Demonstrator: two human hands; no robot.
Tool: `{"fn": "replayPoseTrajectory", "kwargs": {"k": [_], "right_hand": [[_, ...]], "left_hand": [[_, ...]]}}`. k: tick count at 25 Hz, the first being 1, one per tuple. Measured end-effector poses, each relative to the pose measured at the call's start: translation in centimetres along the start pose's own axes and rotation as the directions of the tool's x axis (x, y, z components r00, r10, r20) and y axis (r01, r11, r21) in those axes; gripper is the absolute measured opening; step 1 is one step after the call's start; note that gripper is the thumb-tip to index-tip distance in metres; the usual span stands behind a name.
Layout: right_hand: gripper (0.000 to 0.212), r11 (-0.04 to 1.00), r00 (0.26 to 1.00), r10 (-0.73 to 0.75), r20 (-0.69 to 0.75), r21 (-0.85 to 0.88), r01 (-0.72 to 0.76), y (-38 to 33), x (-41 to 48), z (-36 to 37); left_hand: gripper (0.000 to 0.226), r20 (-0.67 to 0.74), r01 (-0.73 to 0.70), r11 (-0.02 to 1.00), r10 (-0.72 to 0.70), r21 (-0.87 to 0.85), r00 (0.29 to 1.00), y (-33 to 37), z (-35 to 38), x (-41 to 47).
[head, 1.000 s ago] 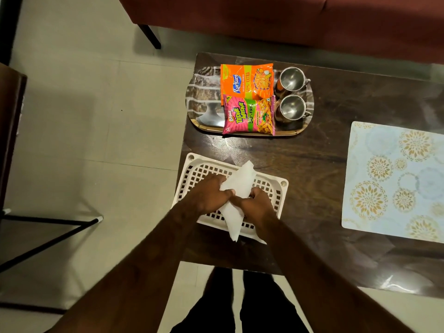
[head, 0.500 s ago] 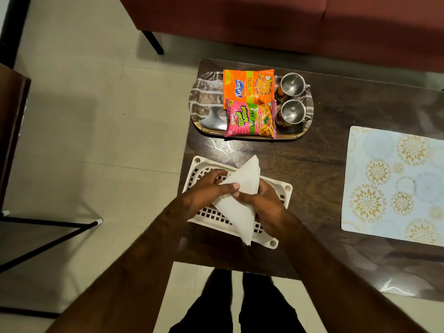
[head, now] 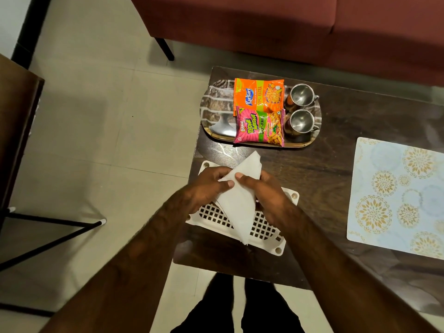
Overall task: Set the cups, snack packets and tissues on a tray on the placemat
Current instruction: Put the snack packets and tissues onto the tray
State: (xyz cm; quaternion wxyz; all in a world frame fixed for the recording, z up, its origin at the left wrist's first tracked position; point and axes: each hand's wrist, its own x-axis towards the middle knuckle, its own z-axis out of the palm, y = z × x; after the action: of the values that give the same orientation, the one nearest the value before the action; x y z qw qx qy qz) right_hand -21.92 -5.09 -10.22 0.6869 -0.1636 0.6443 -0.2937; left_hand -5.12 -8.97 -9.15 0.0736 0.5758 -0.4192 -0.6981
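Observation:
A white tissue (head: 240,203), folded into a long triangle, is pinched between my left hand (head: 206,186) and my right hand (head: 264,191) above a white lattice basket (head: 264,230). Farther back, an oval tray (head: 216,109) with a brick pattern carries an orange snack packet (head: 258,96), a pink snack packet (head: 259,128) and two steel cups (head: 301,94) (head: 300,122). The tray's left part is bare. A pale blue placemat (head: 396,195) with gold flowers lies at the right of the dark table (head: 324,169).
A maroon sofa (head: 288,27) stands behind the table. A dark chair (head: 16,121) with black metal legs sits at the left on the tiled floor. The basket overhangs the table's near-left edge slightly.
The tissue has been spread from a narrow bundle into a wider triangle, its tip pointing toward me. My hands have stayed above the basket; the view shifted down slightly.

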Motion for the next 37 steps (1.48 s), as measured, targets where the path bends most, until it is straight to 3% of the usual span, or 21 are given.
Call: {"fn": "replayPoseTrajectory", "kwargs": {"k": [8,12,17,22,26,31,37], "right_hand": [[0.023,0.997,0.998,-0.044,-0.047,0.065,0.047,-2.9,2.0,2.0],[0.047,0.993,0.993,-0.104,-0.058,-0.067,0.1,-6.1,3.9,3.2],[0.076,0.933,0.966,-0.253,-0.057,-0.278,0.228,-9.3,6.3,4.2],[0.064,0.788,0.935,-0.353,-0.015,-0.543,0.289,-10.4,9.6,5.1],[0.065,0.64,0.924,-0.382,0.025,-0.715,0.283,-11.0,11.6,5.4],[0.06,0.477,0.915,-0.4,0.058,-0.839,0.262,-11.0,11.6,6.0],[0.065,0.226,0.886,-0.455,0.095,-0.949,0.218,-11.0,11.5,6.0]], "left_hand": [[0.03,-0.149,0.029,0.979,-0.06,-0.203,0.987,0.8,-1.9,1.0],[0.029,-0.282,-0.054,0.971,-0.014,-0.233,0.959,4.0,-4.3,3.5],[0.033,-0.413,-0.099,0.985,0.034,-0.138,0.91,8.4,-7.6,7.8],[0.032,-0.432,-0.079,0.996,0.059,-0.028,0.9,9.9,-9.5,12.0],[0.037,-0.487,-0.075,0.981,0.154,0.179,0.86,9.9,-10.0,14.7],[0.042,-0.497,-0.043,0.903,0.275,0.428,0.823,9.9,-9.6,15.7],[0.049,-0.487,-0.007,0.863,0.291,0.505,0.823,9.2,-9.8,15.9]]}}
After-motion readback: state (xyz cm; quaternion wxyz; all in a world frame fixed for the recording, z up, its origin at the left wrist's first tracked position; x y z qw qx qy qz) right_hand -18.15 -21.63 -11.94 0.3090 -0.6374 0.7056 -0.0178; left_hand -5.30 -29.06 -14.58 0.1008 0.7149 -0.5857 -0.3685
